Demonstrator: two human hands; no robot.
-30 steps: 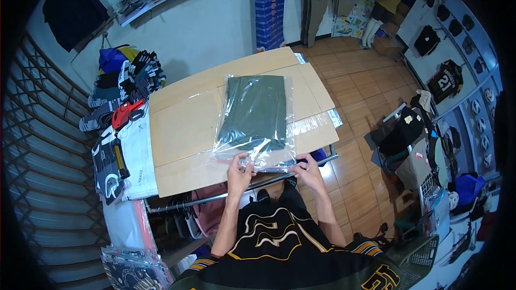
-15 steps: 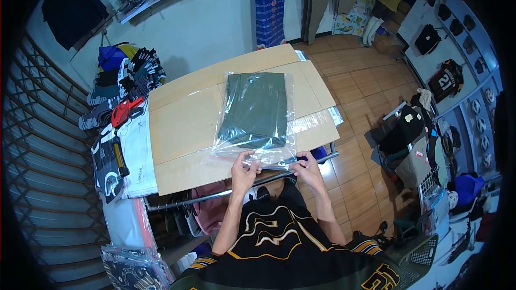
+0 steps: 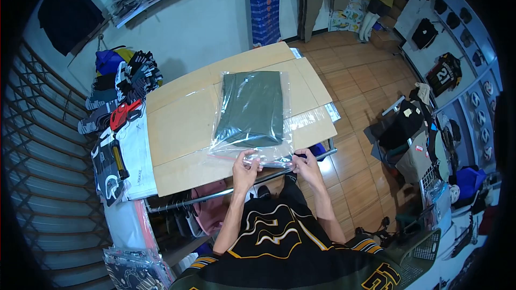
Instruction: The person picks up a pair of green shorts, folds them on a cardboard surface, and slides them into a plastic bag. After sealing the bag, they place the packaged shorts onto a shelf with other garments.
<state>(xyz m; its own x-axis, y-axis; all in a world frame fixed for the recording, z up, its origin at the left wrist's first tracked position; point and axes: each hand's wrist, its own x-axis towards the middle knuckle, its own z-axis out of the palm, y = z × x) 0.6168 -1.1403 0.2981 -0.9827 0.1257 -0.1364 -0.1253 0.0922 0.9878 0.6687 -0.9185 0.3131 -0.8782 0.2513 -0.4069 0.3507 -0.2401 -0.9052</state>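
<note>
A folded dark green garment [image 3: 251,108] lies flat inside a clear plastic bag [image 3: 269,156] on the cardboard sheet. The near edge of the bag, with a reddish strip at its left, reaches the front of the cardboard. My left hand [image 3: 246,169] pinches that edge left of its middle. At the right corner, my right hand [image 3: 305,165] grips the same edge between thumb and fingers. Both hands are closed on the plastic, a short way apart.
Flattened cardboard [image 3: 183,123] covers the table, with a metal rail [image 3: 215,195] and hanging clothes below its front edge. At the left lie a red tool [image 3: 124,114], a yellow-and-black cutter [image 3: 117,158] and piled socks [image 3: 141,75]. Clothing racks stand beyond the tiled floor [image 3: 355,102].
Both hands keep their hold on the bag's near edge, with only slight finger shifts. The whole view has moved a little; the garment stays in the bag.
</note>
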